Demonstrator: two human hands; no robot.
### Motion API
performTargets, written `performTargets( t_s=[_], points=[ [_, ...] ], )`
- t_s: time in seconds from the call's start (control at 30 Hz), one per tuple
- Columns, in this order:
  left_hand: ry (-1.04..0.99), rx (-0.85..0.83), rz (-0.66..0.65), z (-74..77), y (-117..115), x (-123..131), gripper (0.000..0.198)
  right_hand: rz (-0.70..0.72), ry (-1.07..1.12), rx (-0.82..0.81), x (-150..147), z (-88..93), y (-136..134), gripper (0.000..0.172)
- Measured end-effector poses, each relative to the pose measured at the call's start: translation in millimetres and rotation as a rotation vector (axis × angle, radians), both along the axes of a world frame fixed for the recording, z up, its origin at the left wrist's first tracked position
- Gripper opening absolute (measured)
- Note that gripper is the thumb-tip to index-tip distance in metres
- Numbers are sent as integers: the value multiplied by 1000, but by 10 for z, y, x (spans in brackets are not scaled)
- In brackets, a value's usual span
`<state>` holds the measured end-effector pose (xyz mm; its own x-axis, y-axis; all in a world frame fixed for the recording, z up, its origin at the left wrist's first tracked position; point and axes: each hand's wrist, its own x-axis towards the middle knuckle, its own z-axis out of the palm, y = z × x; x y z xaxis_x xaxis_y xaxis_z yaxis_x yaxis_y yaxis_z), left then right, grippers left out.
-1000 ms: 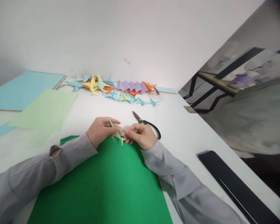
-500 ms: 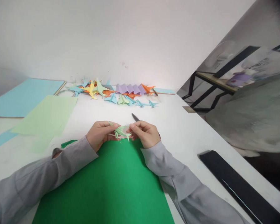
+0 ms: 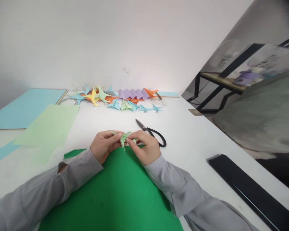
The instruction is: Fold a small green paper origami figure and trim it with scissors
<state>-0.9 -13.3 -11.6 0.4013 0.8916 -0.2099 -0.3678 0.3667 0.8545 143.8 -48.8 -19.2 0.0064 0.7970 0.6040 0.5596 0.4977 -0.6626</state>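
Observation:
A small light-green folded paper figure (image 3: 123, 138) with pointed tips is held up between both hands. My left hand (image 3: 105, 143) pinches it from the left, thumb on top. My right hand (image 3: 146, 147) has thumb and forefinger closed on its right part, partly hiding it. Both hands are above the far end of a green sheet (image 3: 115, 189). Black-handled scissors (image 3: 156, 132) lie on the table just beyond my right hand.
Along the wall lie several folded paper figures (image 3: 93, 96) and a purple pleated paper (image 3: 133, 94). Blue sheets (image 3: 29, 106) and a light-green sheet (image 3: 53, 120) are at the left. A long black object (image 3: 248, 189) lies at the right. Beyond the table stands a shelf (image 3: 221, 78).
My right hand has moved left and now grips the paper figure closer to my left hand. The figure is turned differently, and more of the scissors shows.

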Motion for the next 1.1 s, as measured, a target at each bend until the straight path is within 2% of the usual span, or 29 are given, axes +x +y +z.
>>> performTargets(
  t_s=[0.07,0.17,0.2,0.23,0.33,0.37,0.57,0.77,0.83,0.93,1.1],
  points=[
    [44,8,43,6,1,-7,34,-12,27,-44,4,-3,2,7],
    [111,112,89,15,7,-28,67,-21,49,-64,26,-10,20,7],
    [131,169,82,14,11,-38,68,-18,51,-61,34,-14,29,8],
    [154,230,67,10,16,-48,61,-15,53,-56,43,-19,39,8],
    [259,387,25,-5,30,-73,17,-4,41,-41,58,-36,63,7],
    [292,413,11,-9,32,-78,13,6,30,-31,60,-41,67,7],
    [355,422,42,-2,34,-71,15,61,1,20,64,-51,71,7],
    [274,218,18,-28,69,-76,18,84,47,59,68,-20,88,8],
    [265,198,6,-33,69,-80,18,105,76,58,67,4,80,7],
    [313,250,28,-34,59,-79,18,124,143,-10,60,42,55,7],
    [321,311,39,-37,50,-73,14,93,212,-271,26,59,22,11]
  ],
)
